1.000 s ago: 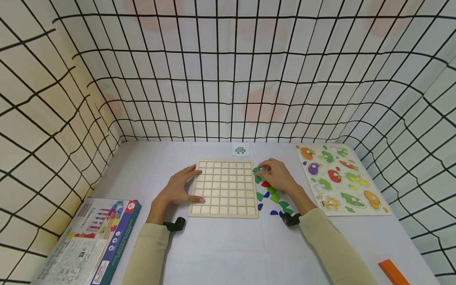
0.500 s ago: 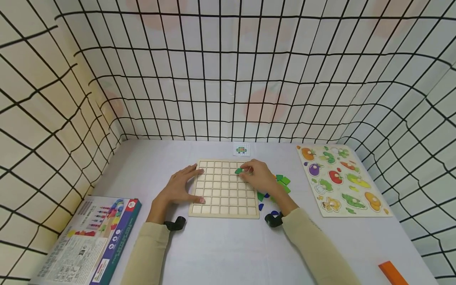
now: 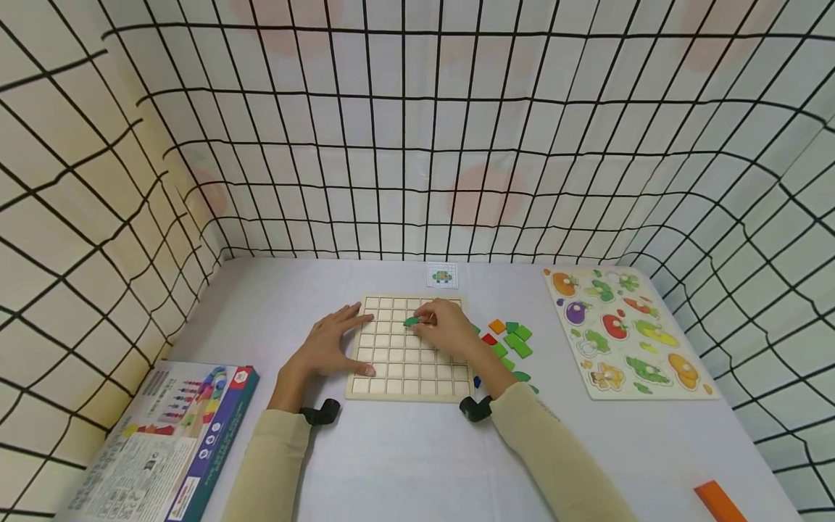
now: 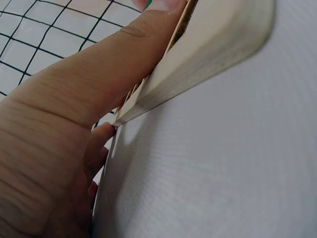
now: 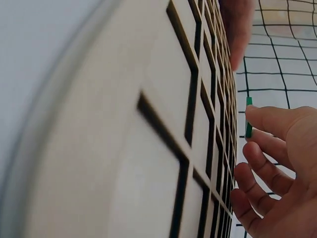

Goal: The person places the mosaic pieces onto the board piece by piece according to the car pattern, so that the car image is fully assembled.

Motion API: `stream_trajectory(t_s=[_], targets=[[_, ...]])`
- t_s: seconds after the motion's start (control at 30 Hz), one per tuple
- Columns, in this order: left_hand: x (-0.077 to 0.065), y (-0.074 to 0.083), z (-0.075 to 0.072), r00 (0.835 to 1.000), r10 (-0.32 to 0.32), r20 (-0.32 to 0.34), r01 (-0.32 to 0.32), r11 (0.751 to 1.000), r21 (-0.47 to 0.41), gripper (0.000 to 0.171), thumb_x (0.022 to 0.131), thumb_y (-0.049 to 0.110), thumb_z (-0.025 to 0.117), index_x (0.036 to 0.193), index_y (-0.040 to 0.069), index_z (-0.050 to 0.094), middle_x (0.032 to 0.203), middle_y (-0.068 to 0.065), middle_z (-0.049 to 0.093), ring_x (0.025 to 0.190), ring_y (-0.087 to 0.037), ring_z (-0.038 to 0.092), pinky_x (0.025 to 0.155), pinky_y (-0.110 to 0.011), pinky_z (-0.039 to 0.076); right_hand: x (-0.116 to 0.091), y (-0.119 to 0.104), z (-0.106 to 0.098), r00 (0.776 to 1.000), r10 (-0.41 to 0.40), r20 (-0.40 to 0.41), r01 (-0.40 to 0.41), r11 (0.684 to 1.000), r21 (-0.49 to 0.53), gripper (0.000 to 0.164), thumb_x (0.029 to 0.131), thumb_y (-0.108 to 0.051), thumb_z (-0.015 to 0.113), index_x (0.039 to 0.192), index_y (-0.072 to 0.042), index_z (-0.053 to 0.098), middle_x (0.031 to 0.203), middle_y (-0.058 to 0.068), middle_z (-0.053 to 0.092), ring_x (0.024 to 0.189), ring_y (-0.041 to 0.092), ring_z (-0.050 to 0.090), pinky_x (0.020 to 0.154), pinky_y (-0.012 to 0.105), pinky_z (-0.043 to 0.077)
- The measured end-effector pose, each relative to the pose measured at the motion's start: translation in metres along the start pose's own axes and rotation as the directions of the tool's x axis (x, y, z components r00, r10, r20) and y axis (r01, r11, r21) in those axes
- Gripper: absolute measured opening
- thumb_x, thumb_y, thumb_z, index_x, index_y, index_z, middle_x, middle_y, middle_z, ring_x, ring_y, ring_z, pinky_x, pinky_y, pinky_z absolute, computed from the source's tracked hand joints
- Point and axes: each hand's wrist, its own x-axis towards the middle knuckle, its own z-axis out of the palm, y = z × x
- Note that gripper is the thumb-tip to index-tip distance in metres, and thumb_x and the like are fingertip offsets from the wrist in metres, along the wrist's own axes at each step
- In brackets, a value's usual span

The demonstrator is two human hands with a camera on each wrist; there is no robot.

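A wooden grid board (image 3: 407,377) of square cells lies on the white table. My left hand (image 3: 327,344) rests on its left side with thumb and fingers spread. In the left wrist view the thumb (image 4: 104,69) lies across the board's edge (image 4: 163,82). Between thumb and fingertip, my right hand (image 3: 450,330) pinches a green piece (image 3: 411,321) over the upper middle of the grid. Seen edge-on in the right wrist view, the green piece (image 5: 249,116) is thin and flat, and the other fingers curl loosely below it.
Right of the board lie loose pieces: several green ones (image 3: 518,344), an orange square (image 3: 497,326) and a red one (image 3: 489,339). A pattern card (image 3: 442,275) lies behind the board. A vegetable puzzle board (image 3: 626,362) is at right, a printed box (image 3: 163,435) at left, an orange block (image 3: 720,500) front right.
From the loose pieces at the right, my right hand has moved left over the board with the green piece pinched. My left hand has stayed on the board's left side.
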Motion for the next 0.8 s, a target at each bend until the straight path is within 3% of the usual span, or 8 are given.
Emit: stream_trajectory(t_s=[0.43,0.8], targets=[[-0.002,0.002,0.0,1.0,0.004,-0.003,-0.004,1.0,-0.003,0.108,0.064,0.062,0.091,0.156,0.027,0.047,0.172,-0.006,0.025,0.16,-0.036,0.019,0.126,-0.064,0.017,0.004,-0.01,0.014,1.0,-0.012,-0.006,0.012,0.999,-0.05,0.024,0.093,-0.026,0.076,0.114,-0.013,0.078,0.095,-0.002,0.067,0.088,0.015,0.057,0.078,0.03,0.05],[-0.002,0.002,0.001,1.0,-0.002,0.003,0.002,1.0,0.011,0.109,0.065,0.063,0.09,0.157,0.027,0.045,0.173,-0.004,0.023,0.16,-0.035,0.018,0.126,-0.064,0.015,0.004,-0.017,0.02,1.0,0.024,-0.011,-0.025,0.996,-0.086,0.024,0.093,-0.029,0.077,0.113,-0.017,0.08,0.095,-0.002,0.067,0.087,0.015,0.057,0.077,0.031,0.046]])
